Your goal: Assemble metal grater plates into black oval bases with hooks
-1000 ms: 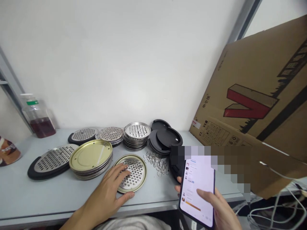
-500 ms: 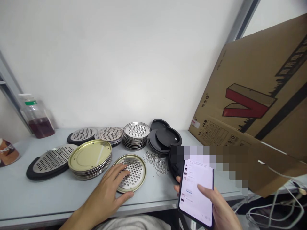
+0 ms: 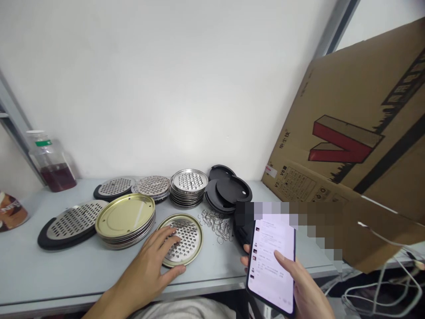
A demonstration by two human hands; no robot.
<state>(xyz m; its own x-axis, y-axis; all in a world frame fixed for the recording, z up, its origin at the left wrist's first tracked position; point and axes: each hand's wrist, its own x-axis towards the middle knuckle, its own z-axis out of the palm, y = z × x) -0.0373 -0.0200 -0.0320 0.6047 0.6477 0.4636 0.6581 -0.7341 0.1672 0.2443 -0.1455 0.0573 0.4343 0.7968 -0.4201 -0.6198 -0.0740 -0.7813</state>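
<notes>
The left hand (image 3: pixel 153 262) rests loosely spread on a round grater (image 3: pixel 187 241). The right hand (image 3: pixel 305 285) grips a lit phone (image 3: pixel 269 270).

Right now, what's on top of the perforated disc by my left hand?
Your left hand lies partly over the perforated disc, on its left side. Holes show elsewhere; the surface beneath the hand is covered.

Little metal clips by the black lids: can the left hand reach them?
Probably yes. The left hand lies on the grater disc, and the metal clips are just past the disc's far right edge. Nothing tall stands between, though it would likely reach across the disc.
</notes>
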